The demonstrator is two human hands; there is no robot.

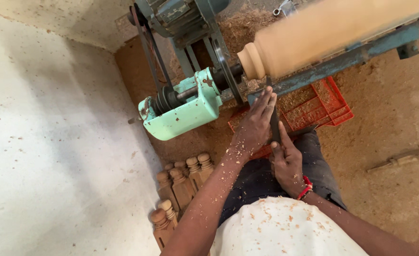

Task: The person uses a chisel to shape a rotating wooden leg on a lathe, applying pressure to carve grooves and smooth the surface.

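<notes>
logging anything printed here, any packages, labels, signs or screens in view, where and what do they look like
None in view: no package, label, sign or screen.
Nearest to a container: an orange crate, flat, gridded and dusted with sawdust, under the lathe rail.

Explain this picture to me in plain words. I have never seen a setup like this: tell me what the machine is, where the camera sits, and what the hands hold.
The camera is worn on the person's head and looks down. The machine is a wood lathe: a pale green housing with pulleys and a belt carries a blurred, seemingly spinning pale wooden workpiece. Both hands grip a dark chisel whose tip reaches up to the wood: the left hand near the tip, the right hand lower on it. Sawdust covers the floor. An orange crate lies under the lathe, and turned wooden posts stand by the wall.
</notes>
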